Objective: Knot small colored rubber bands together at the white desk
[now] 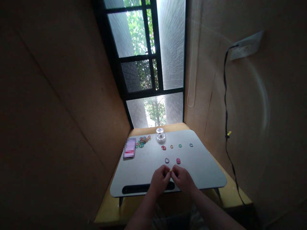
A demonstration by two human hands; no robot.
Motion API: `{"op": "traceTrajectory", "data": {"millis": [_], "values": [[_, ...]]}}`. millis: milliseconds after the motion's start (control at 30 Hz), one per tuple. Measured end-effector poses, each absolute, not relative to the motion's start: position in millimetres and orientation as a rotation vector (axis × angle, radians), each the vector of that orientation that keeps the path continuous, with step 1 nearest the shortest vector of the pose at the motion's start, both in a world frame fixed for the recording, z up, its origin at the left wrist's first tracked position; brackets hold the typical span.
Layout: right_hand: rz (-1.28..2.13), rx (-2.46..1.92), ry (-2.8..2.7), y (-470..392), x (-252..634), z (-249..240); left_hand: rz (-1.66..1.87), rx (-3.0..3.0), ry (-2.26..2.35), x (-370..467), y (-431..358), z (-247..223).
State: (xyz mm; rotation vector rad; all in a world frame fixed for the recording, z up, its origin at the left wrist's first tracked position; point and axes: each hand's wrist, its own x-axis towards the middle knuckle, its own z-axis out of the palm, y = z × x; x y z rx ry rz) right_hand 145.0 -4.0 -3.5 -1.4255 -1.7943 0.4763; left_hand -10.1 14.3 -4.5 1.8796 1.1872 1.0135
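My left hand [161,177] and my right hand [181,177] meet over the near part of the white lap table [141,169]. Both are closed, pinching a small yellow hair tie [170,170] between the fingertips; most of it is hidden. Just beyond the fingers lie a purple hair tie [167,160] and pink hair ties [178,161]. Farther back, a row holds red hair ties [163,148], an orange hair tie [171,146], a green hair tie [180,145] and a blue hair tie [191,145].
A mixed pile of hair ties [143,141] lies at the back left, beside a blurred-out flat lilac object [129,148]. Behind the row stands a clear round container [160,136]. A black slot [135,188] runs along the near edge. A cable [225,105] hangs on the right wall.
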Motion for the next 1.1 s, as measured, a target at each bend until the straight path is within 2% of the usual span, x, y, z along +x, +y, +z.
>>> {"op": "traceTrajectory", "data": {"millis": [1100], "values": [[0.466,-1.431,-1.786,-1.9,145.4,-8.1,0.980,1.927,1.223,-9.9,12.9,-3.2]]}}
